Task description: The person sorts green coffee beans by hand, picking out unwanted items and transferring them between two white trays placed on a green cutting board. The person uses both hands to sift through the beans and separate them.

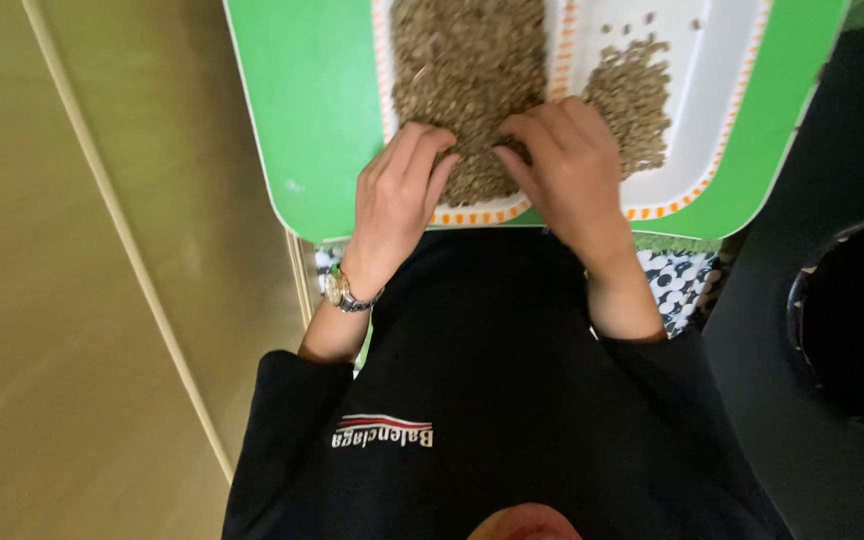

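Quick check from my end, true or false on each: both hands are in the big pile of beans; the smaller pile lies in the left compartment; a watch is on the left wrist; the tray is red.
1. Both hands are in the big pile. True: the left hand and right hand rest fingers on the large bean pile.
2. The smaller pile lies in the left compartment. False: the small bean pile is in the right one.
3. A watch is on the left wrist. True: wristwatch.
4. The tray is red. False: the tray is green with white compartments.
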